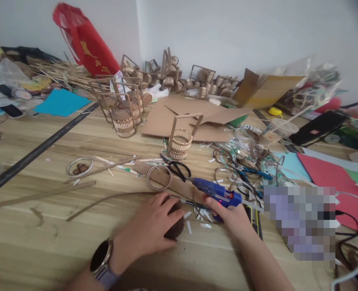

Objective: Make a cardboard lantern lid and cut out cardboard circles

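My right hand (232,216) is wrapped round the handle of a blue hot glue gun (213,190), whose nozzle points left. A small red light shows on its side. My left hand (150,224), with a watch (102,256) on the wrist, curls over a dark brown round piece (175,226) on the table; the fingers hide much of it. Just beyond that hand lies a pale ring (159,178) on a flat brown strip (179,185). Black-handled scissors (179,167) lie behind the gun's nozzle. Farther back stands a small slatted wooden bucket (180,141) with a tall handle.
Several similar buckets (123,121) stand at left, with more along the wall. A cardboard sheet (169,115) lies mid-table. At left are a ring holding brown balls (81,169) and a long black bar (42,147). Pliers (254,173) and plastic scraps clutter the right.
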`<state>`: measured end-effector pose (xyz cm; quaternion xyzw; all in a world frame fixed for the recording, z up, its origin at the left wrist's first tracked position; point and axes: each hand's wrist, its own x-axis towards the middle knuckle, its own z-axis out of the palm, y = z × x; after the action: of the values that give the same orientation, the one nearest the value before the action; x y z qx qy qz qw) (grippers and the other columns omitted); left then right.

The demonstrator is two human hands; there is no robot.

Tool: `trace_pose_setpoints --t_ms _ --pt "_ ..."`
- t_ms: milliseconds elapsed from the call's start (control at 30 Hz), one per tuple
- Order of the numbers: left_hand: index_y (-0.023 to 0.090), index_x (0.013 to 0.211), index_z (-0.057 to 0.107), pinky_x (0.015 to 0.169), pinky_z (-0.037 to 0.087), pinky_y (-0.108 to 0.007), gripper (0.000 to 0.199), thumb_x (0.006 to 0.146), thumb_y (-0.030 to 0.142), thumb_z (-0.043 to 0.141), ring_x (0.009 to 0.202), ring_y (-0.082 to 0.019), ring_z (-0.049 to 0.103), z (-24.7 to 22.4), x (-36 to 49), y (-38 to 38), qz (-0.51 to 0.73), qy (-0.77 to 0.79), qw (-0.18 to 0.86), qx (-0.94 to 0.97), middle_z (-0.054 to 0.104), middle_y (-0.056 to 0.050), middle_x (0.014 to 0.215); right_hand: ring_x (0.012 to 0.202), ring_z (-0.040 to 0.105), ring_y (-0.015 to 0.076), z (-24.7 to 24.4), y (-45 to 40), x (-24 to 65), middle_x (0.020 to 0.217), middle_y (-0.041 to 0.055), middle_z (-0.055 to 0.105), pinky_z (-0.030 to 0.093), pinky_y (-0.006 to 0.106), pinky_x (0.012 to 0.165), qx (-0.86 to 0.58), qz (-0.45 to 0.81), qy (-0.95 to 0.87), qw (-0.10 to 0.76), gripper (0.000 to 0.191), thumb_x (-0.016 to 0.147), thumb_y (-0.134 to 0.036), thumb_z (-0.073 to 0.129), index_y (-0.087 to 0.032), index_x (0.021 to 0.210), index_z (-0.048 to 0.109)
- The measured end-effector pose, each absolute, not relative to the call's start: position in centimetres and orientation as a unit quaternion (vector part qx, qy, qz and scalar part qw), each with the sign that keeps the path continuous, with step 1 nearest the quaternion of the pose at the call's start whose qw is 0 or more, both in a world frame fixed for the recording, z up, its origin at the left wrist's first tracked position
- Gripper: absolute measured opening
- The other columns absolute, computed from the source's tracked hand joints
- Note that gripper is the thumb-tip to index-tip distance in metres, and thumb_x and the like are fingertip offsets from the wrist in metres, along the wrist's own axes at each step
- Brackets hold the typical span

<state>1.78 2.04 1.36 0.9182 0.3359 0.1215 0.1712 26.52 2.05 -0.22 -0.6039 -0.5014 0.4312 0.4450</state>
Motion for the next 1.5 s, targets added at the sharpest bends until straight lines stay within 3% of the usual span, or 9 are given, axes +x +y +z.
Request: trace_pose_setpoints --t_ms 67,133,233,333,467,567,767,1233,1500 --pt "0.02 0.123 0.063 0.101 0.045 -0.061 0.067 0.065 0.044 0.087 0.128 -0.041 0.046 1.9 1.9 1.7 0.133 0.333 0.18 0.916 0.058 -0.018 0.135 0.05 0.055 0.018 0.3 2.0 25.7 0.053 -0.0013 0.062 0.045 0.029 0.048 -0.62 0.384 -0.539 0.421 0.029 0.074 -0.046 0.075 -0.022 0.064 0.064" --pt "0.018 0.115 0.067 0.097 0.047 -0.054 0.047 0.079 0.047 0.076 0.119 -0.037 0.053 2.9 2.4 1.0 0.161 0.328 0.236 0.9 0.064 -0.017 0.124 0.056 0.061 0.021 0.7 2.0 25.0 0.061 0.0008 0.069 0.05 0.03 0.052 -0.62 0.344 -0.573 0.411 0.022 0.075 -0.043 0.071 -0.022 0.071 0.067" --pt "0.017 0.1 0.074 0.079 0.051 -0.036 0.034 0.098 0.042 0.051 0.085 -0.023 0.064 4.5 4.4 -0.6 0.205 0.323 0.454 0.804 0.07 -0.009 0.091 0.059 0.064 0.0223 0.7 2.0 24.3 0.065 0.0025 0.071 0.052 0.031 0.054 -0.608 0.302 -0.603 0.418 0.022 0.079 -0.043 0.067 -0.022 0.075 0.069" --pt "0.016 0.112 0.068 0.05 0.038 -0.023 0.044 0.095 0.052 0.05 0.051 -0.01 0.048 5.1 7.4 -1.9 0.134 0.3 0.751 0.573 0.06 0.001 0.069 0.058 0.065 0.0215 0.3 1.9 24.2 0.065 0.0023 0.071 0.052 0.03 0.054 -0.614 0.257 -0.631 0.399 0.024 0.083 -0.045 0.065 -0.021 0.077 0.069" --pt "0.015 0.078 0.059 0.044 0.029 -0.021 0.064 0.064 0.077 0.07 0.045 -0.005 0.042 4.2 11.1 -2.2 0.207 0.194 0.911 0.299 0.058 0.002 0.067 0.059 0.066 0.0225 -0.3 1.9 24.3 0.069 0.0041 0.072 0.053 0.031 0.054 -0.6 0.212 -0.68 0.363 0.019 0.084 -0.042 0.066 -0.023 0.081 0.069" --pt "0.016 0.083 0.059 0.043 0.025 -0.022 0.068 0.05 0.07 0.084 0.042 -0.005 0.04 3.4 12.5 -2.1 0.254 0.21 0.926 0.186 0.056 0.005 0.058 0.06 0.067 0.0245 -0.8 2.0 24.2 0.07 0.0062 0.073 0.053 0.033 0.056 -0.578 0.201 -0.697 0.374 0.016 0.081 -0.04 0.066 -0.024 0.082 0.069" --pt "0.019 0.078 0.05 0.046 0.019 -0.024 0.054 0.06 0.055 0.086 0.041 -0.005 0.038 2.9 12.9 -2.8 0.281 0.216 0.927 0.123 0.056 0.007 0.054 0.062 0.068 0.0226 -0.9 2.0 24.1 0.07 0.0035 0.072 0.054 0.031 0.058 -0.568 0.189 -0.706 0.379 0.015 0.08 -0.037 0.062 -0.024 0.082 0.07" --pt "0.021 0.078 0.046 0.047 0.013 -0.026 0.059 0.058 0.058 0.087 0.038 -0.004 0.031 3.2 12.6 -3.4 0.296 0.218 0.925 0.093 0.053 0.011 0.048 0.066 0.067 0.0209 -1.6 0.9 24.0 0.072 0.0012 0.07 0.051 0.029 0.062 -0.568 0.179 -0.709 0.379 0.012 0.086 -0.028 0.059 -0.022 0.087 0.07" --pt "0.021 0.075 0.047 0.044 0.012 -0.025 0.067 0.045 0.061 0.091 0.036 -0.003 0.03 3.8 12.6 -3.4 0.297 0.232 0.923 0.075 0.053 0.011 0.044 0.066 0.065 0.0207 -1.7 0.8 23.9 0.072 0.0016 0.068 0.051 0.03 0.061 -0.554 0.189 -0.707 0.396 0.013 0.088 -0.027 0.058 -0.022 0.086 0.069"
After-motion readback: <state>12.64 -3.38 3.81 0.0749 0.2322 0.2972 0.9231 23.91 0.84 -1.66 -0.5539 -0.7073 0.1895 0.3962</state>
